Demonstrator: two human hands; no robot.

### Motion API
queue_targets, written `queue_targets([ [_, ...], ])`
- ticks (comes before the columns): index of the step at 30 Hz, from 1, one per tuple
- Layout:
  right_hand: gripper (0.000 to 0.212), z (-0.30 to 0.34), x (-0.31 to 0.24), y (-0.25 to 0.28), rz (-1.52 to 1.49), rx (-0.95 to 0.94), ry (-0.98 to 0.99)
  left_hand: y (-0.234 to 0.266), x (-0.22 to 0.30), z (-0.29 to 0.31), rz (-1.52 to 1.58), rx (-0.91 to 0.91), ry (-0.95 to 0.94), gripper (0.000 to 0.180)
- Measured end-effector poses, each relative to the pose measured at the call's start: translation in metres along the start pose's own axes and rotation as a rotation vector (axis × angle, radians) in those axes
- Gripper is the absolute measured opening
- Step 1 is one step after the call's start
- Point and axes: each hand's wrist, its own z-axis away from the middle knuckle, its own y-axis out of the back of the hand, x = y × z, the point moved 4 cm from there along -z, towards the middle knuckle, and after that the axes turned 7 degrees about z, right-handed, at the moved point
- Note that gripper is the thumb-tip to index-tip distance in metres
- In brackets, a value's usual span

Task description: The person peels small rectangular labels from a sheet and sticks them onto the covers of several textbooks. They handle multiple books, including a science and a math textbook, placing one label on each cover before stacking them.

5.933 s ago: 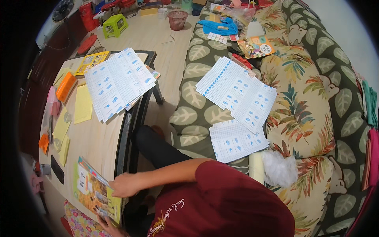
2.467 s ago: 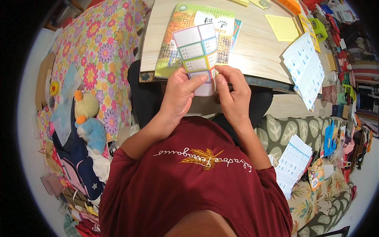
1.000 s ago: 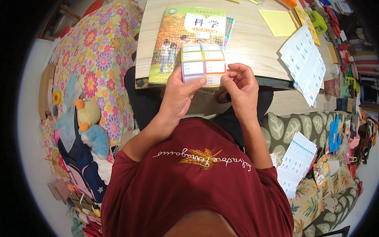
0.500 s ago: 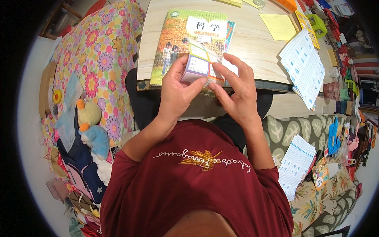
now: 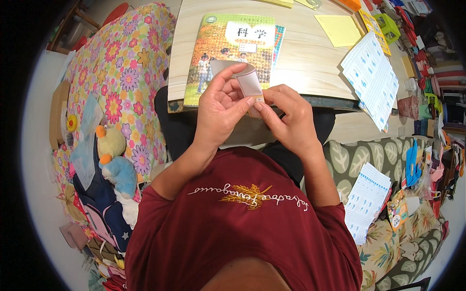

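White paper, likely light, floppy and easily creased: the label sheet (image 5: 249,84) curls over the book (image 5: 230,48). The left hand (image 5: 219,109), half-curled, and right hand (image 5: 290,112), nearly closed, pinch its lower end under 2 thumbs; edge grips look safest.

One view: left fisheye of a head-worn pair, looking steeply down the wearer's front, upright, unmirrored. Close range: shirt (image 5: 242,233) fills the lower centre, hands (image 5: 218,114) sit just above mid-frame, bench (image 5: 308,68) across the upper centre. Very wide field: flowered cover (image 5: 114,82) along the left, leaf-patterned sofa (image 5: 361,154) at lower right. Straight edges bow toward the rim; round black border eats all four corners.
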Motion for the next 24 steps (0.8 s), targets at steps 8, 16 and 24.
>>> queue_targets([
  [8,0.012,-0.001,0.000,0.000,-0.117,0.009,-0.109,0.004,-0.006,-0.001,0.077,0.050,-0.012,0.048],
  [16,0.009,-0.003,-0.007,0.001,0.021,0.144,-0.050,0.008,-0.011,-0.004,0.179,0.129,0.067,0.041],
  [24,0.012,-0.005,-0.011,0.000,0.306,0.222,0.120,0.010,-0.020,-0.004,0.234,0.089,0.142,0.026],
])
